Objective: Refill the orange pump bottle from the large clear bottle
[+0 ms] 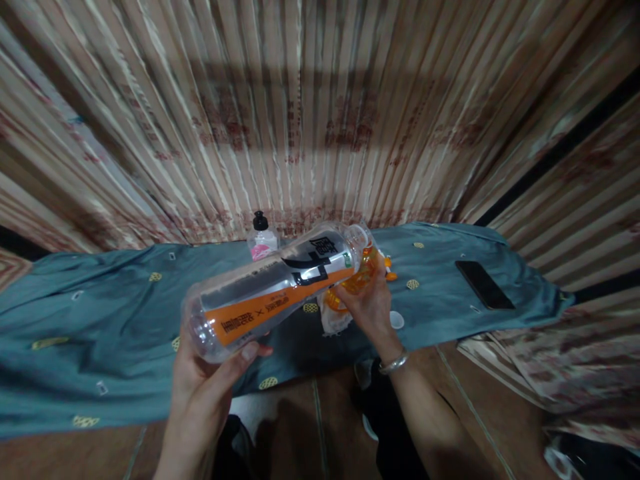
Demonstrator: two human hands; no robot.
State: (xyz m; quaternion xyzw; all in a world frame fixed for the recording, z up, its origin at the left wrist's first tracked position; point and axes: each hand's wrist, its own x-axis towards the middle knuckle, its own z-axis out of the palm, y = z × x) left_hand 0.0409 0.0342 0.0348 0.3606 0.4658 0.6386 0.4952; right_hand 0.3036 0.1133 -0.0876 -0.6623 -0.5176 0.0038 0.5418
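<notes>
The person's left hand (pixel 207 380) is curled round the base of a big clear bottle (pixel 280 283) with an orange label, which slants up so its neck lies by the right hand (pixel 371 305), itself wrapped about an orange bottle (pixel 354 280); whether the two bottles touch, I can't tell from here. On the cloth-covered worktop (pixel 125 300), a black-capped bottle (pixel 263 241) stands beyond the hands, a white cap (pixel 397 320) lies just beside the right wrist, and a dark phone (pixel 484 285) rests farther to that hand's right.

The large bottle (pixel 270 290) is glossy plastic, the tablecloth (pixel 123 300) wrinkled cloth (faintly satiny), the bracelet (pixel 395 363) shiny metal.
</notes>
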